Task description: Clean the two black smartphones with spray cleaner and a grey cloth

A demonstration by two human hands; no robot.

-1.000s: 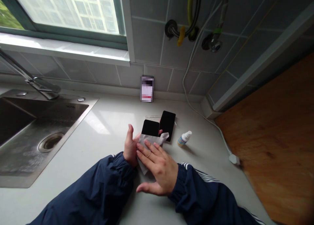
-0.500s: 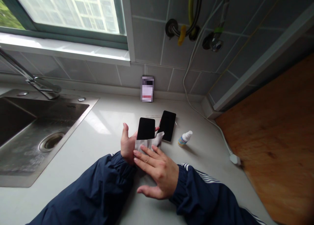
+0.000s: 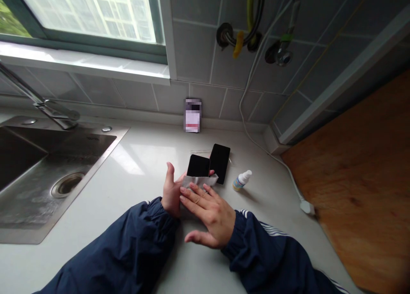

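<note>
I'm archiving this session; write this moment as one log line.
left hand: holds dark phone | right hand: on grey cloth over phone's near part | second phone: lies just beyond | small bottle: upright on counter

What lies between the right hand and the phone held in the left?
A grey cloth: the head view shows it over the lower part of the phone, beneath the right hand.

White countertop (image 3: 92, 208) — black phone (image 3: 221, 160) lying flat, white-capped bottle (image 3: 242, 181) upright near it — pixelated panel (image 3: 192, 116) at back.
</note>
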